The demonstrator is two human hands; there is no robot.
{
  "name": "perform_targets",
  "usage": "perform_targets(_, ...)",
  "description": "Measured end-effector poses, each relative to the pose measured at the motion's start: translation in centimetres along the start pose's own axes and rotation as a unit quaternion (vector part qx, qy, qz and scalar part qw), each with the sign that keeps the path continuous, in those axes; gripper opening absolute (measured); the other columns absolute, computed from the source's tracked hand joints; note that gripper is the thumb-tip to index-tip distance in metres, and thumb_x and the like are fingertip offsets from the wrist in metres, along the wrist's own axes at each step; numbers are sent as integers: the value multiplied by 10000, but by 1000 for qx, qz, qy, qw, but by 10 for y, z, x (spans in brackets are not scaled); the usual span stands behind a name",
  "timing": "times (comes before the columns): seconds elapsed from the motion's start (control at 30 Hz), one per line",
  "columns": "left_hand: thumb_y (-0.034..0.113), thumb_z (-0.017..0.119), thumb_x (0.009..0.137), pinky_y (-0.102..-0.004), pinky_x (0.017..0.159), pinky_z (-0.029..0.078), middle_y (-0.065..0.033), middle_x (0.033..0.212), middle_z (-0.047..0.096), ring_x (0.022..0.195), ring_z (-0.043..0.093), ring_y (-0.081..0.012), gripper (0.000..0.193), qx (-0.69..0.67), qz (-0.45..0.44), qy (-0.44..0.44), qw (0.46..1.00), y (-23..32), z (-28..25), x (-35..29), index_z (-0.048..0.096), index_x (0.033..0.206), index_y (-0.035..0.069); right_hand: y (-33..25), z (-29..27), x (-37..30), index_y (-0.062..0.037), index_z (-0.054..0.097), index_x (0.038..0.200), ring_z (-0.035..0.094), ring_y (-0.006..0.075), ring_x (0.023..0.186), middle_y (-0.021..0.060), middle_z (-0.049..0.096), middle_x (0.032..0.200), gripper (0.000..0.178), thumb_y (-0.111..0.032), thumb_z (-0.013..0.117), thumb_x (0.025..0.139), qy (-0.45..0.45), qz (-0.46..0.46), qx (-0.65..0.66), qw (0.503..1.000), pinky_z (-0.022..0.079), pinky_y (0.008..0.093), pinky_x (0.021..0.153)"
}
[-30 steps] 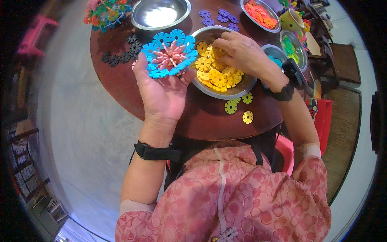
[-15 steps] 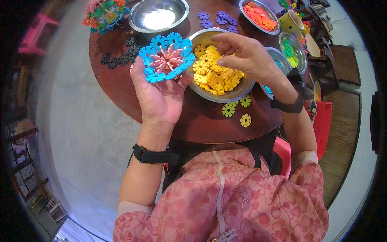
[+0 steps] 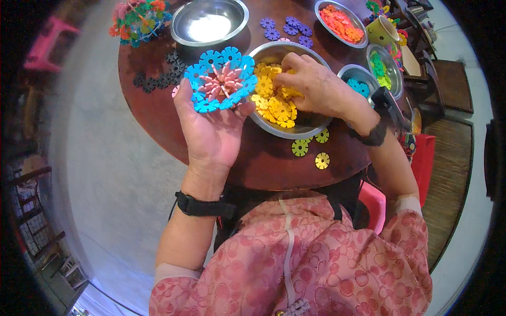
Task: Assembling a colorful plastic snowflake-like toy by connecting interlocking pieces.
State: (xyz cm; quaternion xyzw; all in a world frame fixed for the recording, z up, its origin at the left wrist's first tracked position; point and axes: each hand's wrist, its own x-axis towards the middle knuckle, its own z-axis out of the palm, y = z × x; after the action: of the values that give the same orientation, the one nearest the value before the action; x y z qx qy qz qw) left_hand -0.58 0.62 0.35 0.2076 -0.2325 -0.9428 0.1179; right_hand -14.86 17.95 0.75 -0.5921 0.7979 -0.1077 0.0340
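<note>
My left hand (image 3: 213,131) grips a flower-shaped piece (image 3: 206,106) built of notched plastic discs, with a blue outer ring and a pink spiky centre. It is held up over the near left part of the table, beside a metal bowl (image 3: 316,131). Yellow notched discs (image 3: 276,108) lie heaped in that bowl. Down among them reaches my right hand (image 3: 316,87), its fingers bent and touching the discs. Its fingertips are partly hidden, so I cannot make out whether a disc is between them.
On the round brown table (image 3: 253,171) lie black discs (image 3: 158,79), purple discs (image 3: 290,27) and yellow-green discs (image 3: 300,148). Bowls of orange discs (image 3: 340,23), green discs (image 3: 378,68) and blue discs (image 3: 358,87) stand right. A shiny bowl (image 3: 245,23) and a multicoloured disc assembly (image 3: 138,23) stand far left.
My right hand has lowered from above the bowl into the yellow discs, and its fingers have curled in. The flower piece stays in my left hand, almost unmoved.
</note>
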Motion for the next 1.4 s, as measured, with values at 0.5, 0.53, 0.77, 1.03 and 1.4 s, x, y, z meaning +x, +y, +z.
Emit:
perform_targets(0.5,540,406,920,-339,697,560,-73,1163,608,948,617,-190,540,-11,-6,-9,1000,-2,0,-2,518,1223,108,28,-20,8,-86,601,1090,649,242,848,120,660,951,320,-37,619,775,88,111,210,967,519,338,773)
perform_targets(0.53,541,407,918,-340,698,560,-75,1162,608,951,618,-192,544,-18,-11,-11,1000,-1,-1,-1,518,1226,106,24,-28,7,-91,603,1093,643,209,821,107,656,934,320,-30,616,779,65,176,276,943,526,324,741)
perform_targets(0.77,541,402,914,-337,690,557,-88,1107,632,949,640,-245,597,-16,-6,11,1000,-1,3,-3,527,1243,58,31,-40,-10,-68,619,1064,631,154,771,73,643,876,277,-2,601,795,109,177,281,937,521,278,674)
perform_targets(1.03,543,426,910,-345,688,561,-78,1148,616,958,621,-197,550,-18,-13,-7,1000,-1,-1,-1,529,1215,97,-2,-27,-21,-122,605,1122,570,301,1049,139,557,1173,403,-84,676,727,43,19,48,998,491,370,854)
perform_targets(1.4,536,440,910,-357,684,570,-71,1152,613,970,621,-198,541,-17,-6,-20,1000,-3,-1,-1,522,1218,99,-20,13,6,-160,609,1035,550,348,946,138,507,1115,389,-115,706,660,52,19,-13,998,489,426,769)
